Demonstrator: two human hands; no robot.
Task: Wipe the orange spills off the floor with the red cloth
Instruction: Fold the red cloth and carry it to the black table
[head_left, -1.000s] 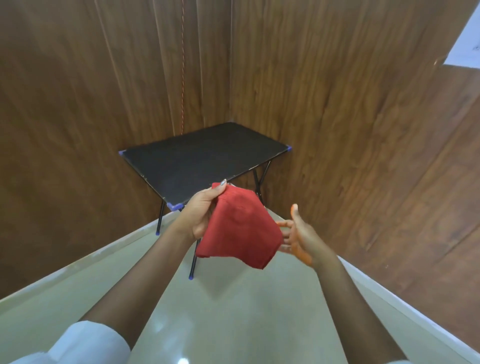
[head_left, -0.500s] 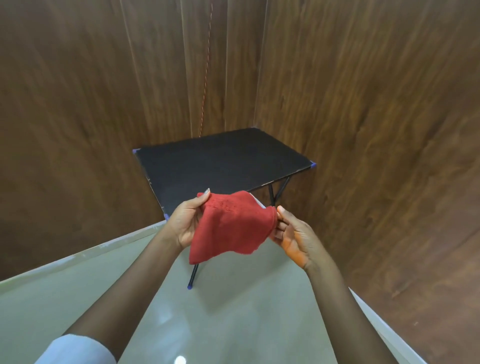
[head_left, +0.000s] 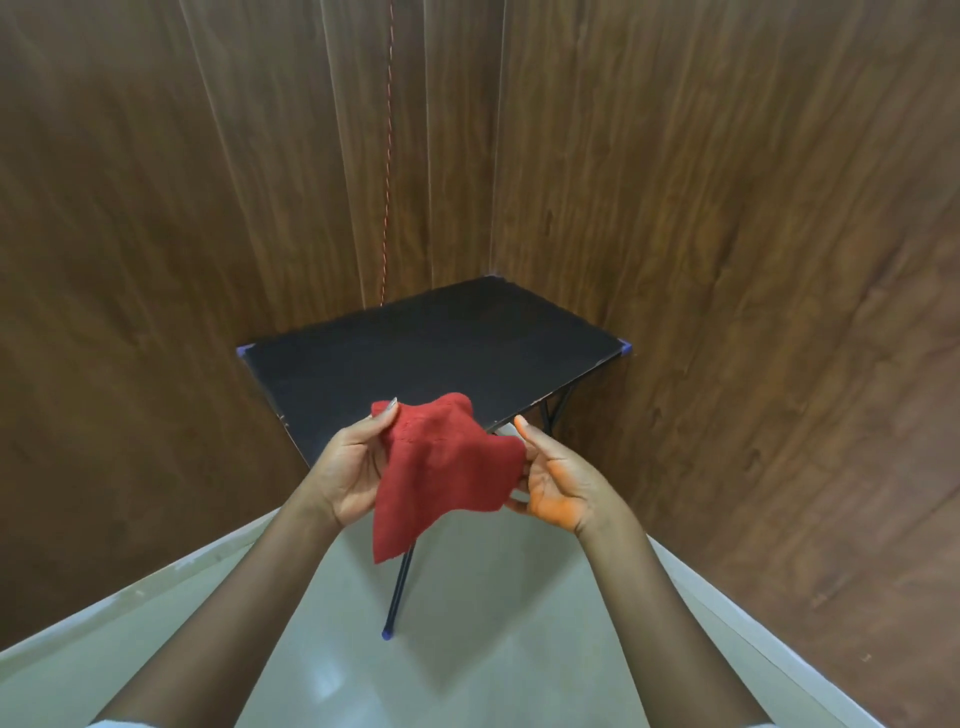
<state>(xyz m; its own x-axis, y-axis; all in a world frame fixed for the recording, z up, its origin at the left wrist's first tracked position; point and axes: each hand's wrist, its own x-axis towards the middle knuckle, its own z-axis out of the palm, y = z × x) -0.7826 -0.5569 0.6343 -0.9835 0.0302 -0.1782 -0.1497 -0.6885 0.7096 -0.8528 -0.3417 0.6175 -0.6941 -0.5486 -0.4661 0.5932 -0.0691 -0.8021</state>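
Note:
The red cloth (head_left: 441, 467) hangs in the air in front of me, above the pale glossy floor (head_left: 467, 649). My left hand (head_left: 353, 467) pinches its upper left corner between thumb and fingers. At the cloth's right edge my right hand (head_left: 556, 483) holds it with the fingers, and orange stain covers that palm. One loose corner of the cloth droops down toward the floor. No orange spill shows on the visible floor.
A small black folding table (head_left: 431, 353) with blue corner caps stands in the corner just beyond my hands, one thin leg (head_left: 400, 587) reaching the floor. Brown wood-panel walls (head_left: 727, 260) close in on the left and right.
The view has tilted up and the table sits more central. My right hand went from open beside the cloth to holding its right edge, and the cloth is spread wider between both hands.

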